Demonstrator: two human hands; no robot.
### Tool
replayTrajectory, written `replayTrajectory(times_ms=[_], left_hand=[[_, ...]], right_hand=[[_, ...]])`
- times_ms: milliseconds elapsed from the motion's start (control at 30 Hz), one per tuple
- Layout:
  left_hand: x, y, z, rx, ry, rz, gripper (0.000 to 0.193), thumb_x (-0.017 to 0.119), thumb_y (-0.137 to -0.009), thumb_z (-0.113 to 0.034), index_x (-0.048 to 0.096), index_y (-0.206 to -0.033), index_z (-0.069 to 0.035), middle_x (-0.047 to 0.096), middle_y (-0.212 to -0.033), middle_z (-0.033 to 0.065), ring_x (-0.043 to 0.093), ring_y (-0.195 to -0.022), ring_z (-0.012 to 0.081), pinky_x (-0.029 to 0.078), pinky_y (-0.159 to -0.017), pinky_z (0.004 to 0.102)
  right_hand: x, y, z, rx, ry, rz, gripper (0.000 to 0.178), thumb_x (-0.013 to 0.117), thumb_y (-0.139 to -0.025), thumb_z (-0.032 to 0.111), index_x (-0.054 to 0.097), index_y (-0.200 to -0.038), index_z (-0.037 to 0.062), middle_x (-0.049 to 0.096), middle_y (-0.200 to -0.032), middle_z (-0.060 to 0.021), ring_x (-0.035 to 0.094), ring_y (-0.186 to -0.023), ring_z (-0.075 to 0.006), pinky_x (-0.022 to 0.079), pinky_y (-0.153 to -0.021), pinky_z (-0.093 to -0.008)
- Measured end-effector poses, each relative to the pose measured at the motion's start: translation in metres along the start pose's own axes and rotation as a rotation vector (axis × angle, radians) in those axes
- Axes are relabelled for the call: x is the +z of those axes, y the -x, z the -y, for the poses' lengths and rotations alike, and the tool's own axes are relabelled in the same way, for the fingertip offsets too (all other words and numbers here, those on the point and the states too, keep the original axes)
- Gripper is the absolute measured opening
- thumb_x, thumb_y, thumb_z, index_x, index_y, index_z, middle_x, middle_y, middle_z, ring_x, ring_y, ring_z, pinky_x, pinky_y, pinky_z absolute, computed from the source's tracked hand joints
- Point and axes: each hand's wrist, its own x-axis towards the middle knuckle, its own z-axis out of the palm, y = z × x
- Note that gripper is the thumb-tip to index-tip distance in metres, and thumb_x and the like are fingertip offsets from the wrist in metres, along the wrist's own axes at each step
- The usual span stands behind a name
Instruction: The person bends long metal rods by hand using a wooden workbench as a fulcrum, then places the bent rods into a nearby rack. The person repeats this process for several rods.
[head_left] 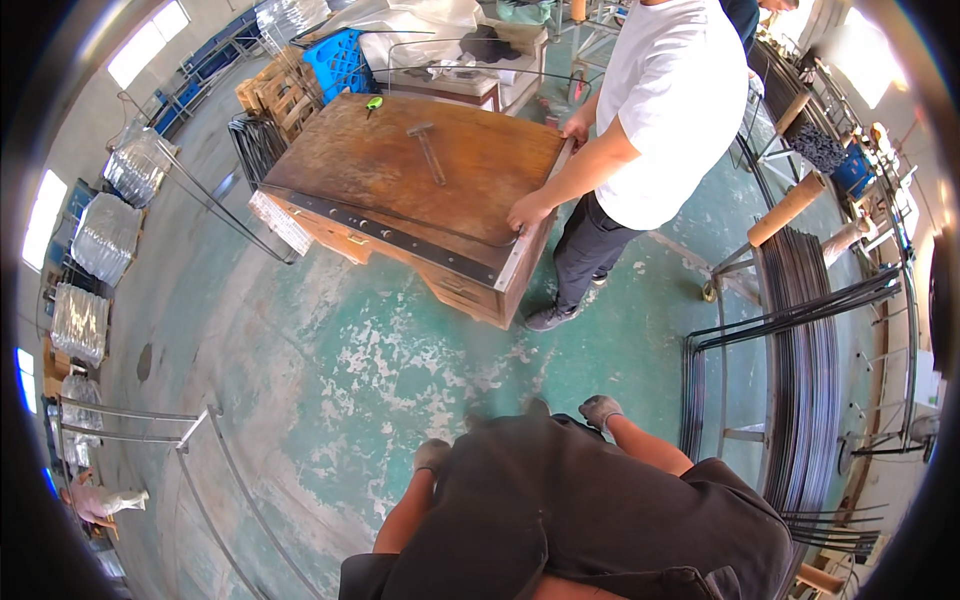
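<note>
Grey work gloves cover both my hands, which hang low beside my dark clothing, apart from the wooden workbench [345, 150]. My left hand [432, 455] is partly hidden, and its finger pose is unclear. Farther out to the right is my right hand [600, 410]; its fingers are too small to read. Nothing shows in either hand. On the bench lie a hammer [430, 158] and a small bright green tool [374, 103]. A dark metal strip with holes [400, 238] runs along the bench's near edge.
A person in a white shirt [675, 110] stands at the bench's right end, both bare hands on its edge. Long dark rods [800, 380] fill a rack at right. A metal frame [200, 425] stands at left. Wrapped stacks [105, 235] line the left wall.
</note>
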Motion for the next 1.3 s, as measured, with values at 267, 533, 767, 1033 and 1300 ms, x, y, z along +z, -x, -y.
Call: replayTrajectory(times_ms=[267,533,767,1033,1300], left_hand=[[0.007,-0.005,0.010,0.002,0.022,-0.025,0.038,0.068,-0.088,-0.043,0.083,-0.108,-0.014,0.077,-0.117,0.0168,0.072,-0.117,0.0359,0.056,-0.101,0.0432],[0.006,-0.007,0.008,-0.005,-0.039,-0.006,0.034,0.062,-0.091,-0.037,0.082,-0.107,-0.015,0.077,-0.117,0.0175,0.072,-0.116,0.0376,0.056,-0.101,0.0451],[0.011,-0.011,0.014,0.002,0.009,-0.040,0.036,0.057,-0.093,-0.037,0.082,-0.108,-0.014,0.076,-0.117,0.0195,0.071,-0.116,0.0389,0.056,-0.102,0.0466],[0.017,-0.017,0.022,-0.028,0.043,-0.037,0.038,0.057,-0.094,-0.037,0.080,-0.115,-0.015,0.074,-0.124,0.0195,0.069,-0.122,0.0389,0.054,-0.105,0.0460],[0.012,-0.011,0.013,-0.073,0.071,-0.003,0.037,0.057,-0.093,-0.034,0.080,-0.115,-0.016,0.075,-0.123,0.0186,0.070,-0.120,0.0395,0.055,-0.104,0.0457]], right_hand=[[-0.003,0.007,0.003,0.011,0.019,0.020,0.043,0.065,-0.092,0.041,0.080,-0.123,0.0146,0.079,-0.118,-0.0146,0.075,-0.112,-0.0317,0.057,-0.101,-0.0422],[-0.007,0.019,0.013,-0.024,0.153,0.015,0.044,0.064,-0.094,0.043,0.079,-0.124,0.0150,0.075,-0.131,-0.0115,0.069,-0.123,-0.0329,0.054,-0.107,-0.0419],[-0.004,0.014,0.010,-0.020,0.138,0.046,0.046,0.062,-0.098,0.047,0.077,-0.128,0.0147,0.069,-0.141,-0.0118,0.065,-0.130,-0.0326,0.051,-0.111,-0.0412],[-0.004,0.017,0.015,0.016,0.155,0.025,0.047,0.062,-0.097,0.047,0.077,-0.128,0.0142,0.072,-0.136,-0.0131,0.067,-0.127,-0.0337,0.053,-0.108,-0.0416],[0.008,-0.011,-0.010,-0.215,0.305,-0.007,0.034,0.065,-0.093,0.036,0.080,-0.107,0.0082,0.080,-0.107,-0.0127,0.076,-0.105,-0.0272,0.058,-0.093,-0.0392]])
